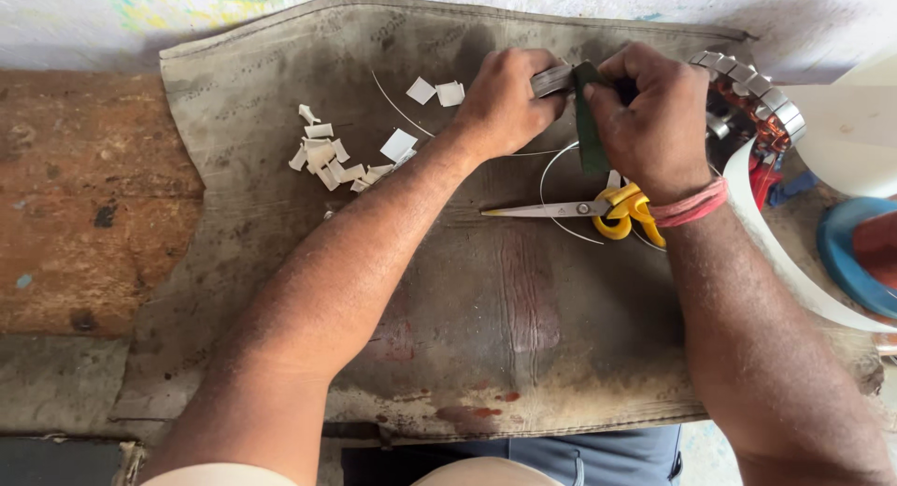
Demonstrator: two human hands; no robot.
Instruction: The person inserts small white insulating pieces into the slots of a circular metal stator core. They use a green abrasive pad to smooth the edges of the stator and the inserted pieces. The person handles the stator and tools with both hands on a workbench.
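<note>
While bent over a stained grey cloth [280,290] spread on the table [84,196], left hand [505,98] curled shut, pinching a small grey strip [551,79] between thumb and fingers. Right hand [645,112] likewise closed, gripping a dark green strip [589,121] that hangs down from the fist and meets the grey strip at its top end. Both hands close together near the cloth's far edge, knuckles almost touching. Red band [691,206] around the right wrist. Just below the right hand, on the cloth: scissors [579,208] with yellow handles, blades shut, pointing left. Thin wire [551,182] looped beside them. Left of the hands, a scatter of white paper scraps [327,154]. At right, partly hidden: a wound metal stator [757,93], a white sheet [775,252], a blue disc [846,252].
</note>
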